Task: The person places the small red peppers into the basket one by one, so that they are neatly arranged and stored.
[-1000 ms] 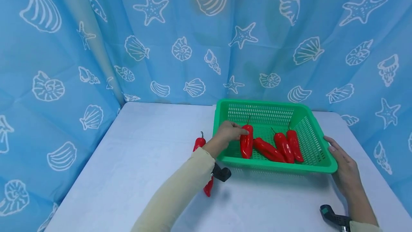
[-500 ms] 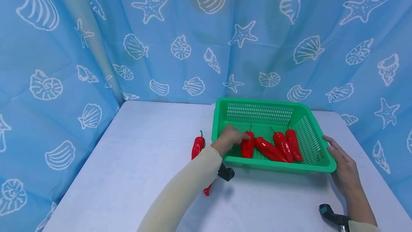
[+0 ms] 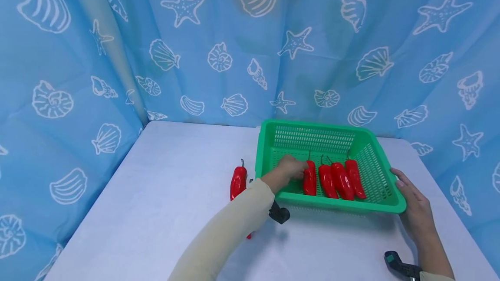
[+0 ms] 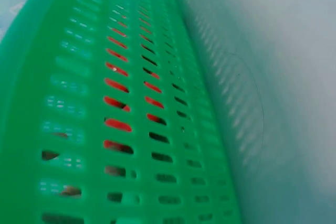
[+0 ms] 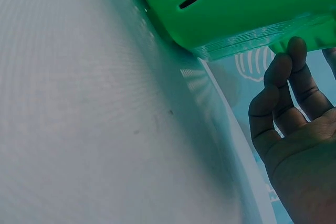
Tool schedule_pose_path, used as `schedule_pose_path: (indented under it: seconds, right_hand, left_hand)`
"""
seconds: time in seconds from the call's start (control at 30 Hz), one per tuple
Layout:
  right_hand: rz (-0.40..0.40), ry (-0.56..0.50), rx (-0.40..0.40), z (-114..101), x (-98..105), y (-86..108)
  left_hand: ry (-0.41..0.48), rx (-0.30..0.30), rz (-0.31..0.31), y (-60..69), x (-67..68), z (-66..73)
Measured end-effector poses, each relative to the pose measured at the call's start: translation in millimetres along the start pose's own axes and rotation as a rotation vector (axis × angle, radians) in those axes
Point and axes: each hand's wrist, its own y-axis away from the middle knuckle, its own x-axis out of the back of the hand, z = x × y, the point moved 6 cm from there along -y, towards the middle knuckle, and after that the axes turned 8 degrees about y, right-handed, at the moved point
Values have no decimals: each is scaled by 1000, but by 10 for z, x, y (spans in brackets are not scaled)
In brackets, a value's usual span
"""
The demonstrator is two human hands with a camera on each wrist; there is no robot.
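Observation:
Inside the green basket (image 3: 312, 202), my left hand (image 3: 287, 172) is at the leftmost red pepper (image 3: 310, 179), its fingertips gripping the upper part. Beside it lie several more peppers, the nearest being a slanted red pepper (image 3: 327, 181). My right hand (image 3: 418, 211) holds the basket's right rim; the right wrist view shows that hand (image 5: 299, 124) with bent fingers against the green rim. The left wrist view has the basket's slotted wall (image 4: 142, 129), with red showing through; the left hand's fingers are not clear there.
On the white table, left of the basket, lies a red pepper (image 3: 238, 182). Another red tip (image 3: 248, 236) shows from under my left sleeve (image 3: 226, 229). A blue curtain (image 3: 195, 55) with shell prints hangs behind and at the sides.
My left hand has lowered the leftmost pepper into the basket and moved it right. The neighbouring pepper has swung more upright, beside the others. My right hand stays at the rim.

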Motion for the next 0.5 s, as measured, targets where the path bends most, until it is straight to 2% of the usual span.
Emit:
schedule_pose_path:
  seconds: [0.17,0.5]
  right_hand:
    - [-3,13,18,-27,-10,-20]
    - [5,3,10,0,-35,8]
  left_hand:
    - [96,-20,-58,44,43,38]
    - [156,-35,-164,76,106,102]
